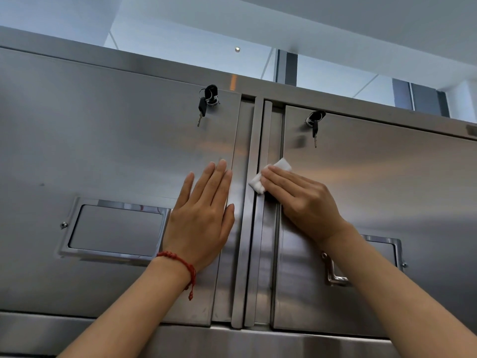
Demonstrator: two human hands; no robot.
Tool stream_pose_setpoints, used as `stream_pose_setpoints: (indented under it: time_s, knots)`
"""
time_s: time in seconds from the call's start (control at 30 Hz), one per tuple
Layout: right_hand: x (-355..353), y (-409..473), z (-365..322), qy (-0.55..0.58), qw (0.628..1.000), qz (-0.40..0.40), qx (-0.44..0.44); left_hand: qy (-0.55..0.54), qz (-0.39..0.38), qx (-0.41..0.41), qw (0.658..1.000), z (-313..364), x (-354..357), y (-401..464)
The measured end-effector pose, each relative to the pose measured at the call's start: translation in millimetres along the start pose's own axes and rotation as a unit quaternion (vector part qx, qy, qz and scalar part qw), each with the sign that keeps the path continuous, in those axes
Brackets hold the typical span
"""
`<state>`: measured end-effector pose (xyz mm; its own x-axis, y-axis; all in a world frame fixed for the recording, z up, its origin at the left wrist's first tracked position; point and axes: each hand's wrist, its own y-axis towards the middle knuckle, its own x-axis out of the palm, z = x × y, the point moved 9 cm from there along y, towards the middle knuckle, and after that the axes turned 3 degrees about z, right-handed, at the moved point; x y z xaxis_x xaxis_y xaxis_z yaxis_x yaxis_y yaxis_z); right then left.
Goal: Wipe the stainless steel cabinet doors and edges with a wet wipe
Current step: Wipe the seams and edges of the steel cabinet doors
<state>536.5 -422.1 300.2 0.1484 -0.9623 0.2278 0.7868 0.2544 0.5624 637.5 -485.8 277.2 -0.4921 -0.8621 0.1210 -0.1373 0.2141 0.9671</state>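
Note:
A stainless steel wall cabinet fills the view, seen from below. My left hand (204, 215) lies flat with fingers together on the left door (108, 140), near its right edge. My right hand (299, 200) presses a folded white wet wipe (260, 178) against the vertical centre post (254, 228) and the inner edge of the right door (387, 177). Most of the wipe is hidden under my fingers. A red bead bracelet (184, 266) circles my left wrist.
Keys hang from a lock (210, 99) at the top of the left door and from a lock (315, 120) on the right door. Each door has a recessed handle plate (113, 228). A steel ledge (232, 342) runs below the doors. Ceiling and windows show above.

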Motion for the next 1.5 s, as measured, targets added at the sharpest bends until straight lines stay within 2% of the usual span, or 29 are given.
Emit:
stream_pose_setpoints:
  time_s: [0.67,0.87,1.5]
  knots:
    - [3,4,9,-0.004,1.000,0.015,-0.024,-0.009,-0.014,-0.005,1.000,-2,2,-1]
    - [5,4,10,0.000,1.000,0.023,0.007,-0.015,-0.016,-0.007,1.000,-2,1,-1]
    - [6,13,21,-0.002,0.999,0.019,0.027,-0.029,-0.017,-0.014,0.999,-1,1,-1]
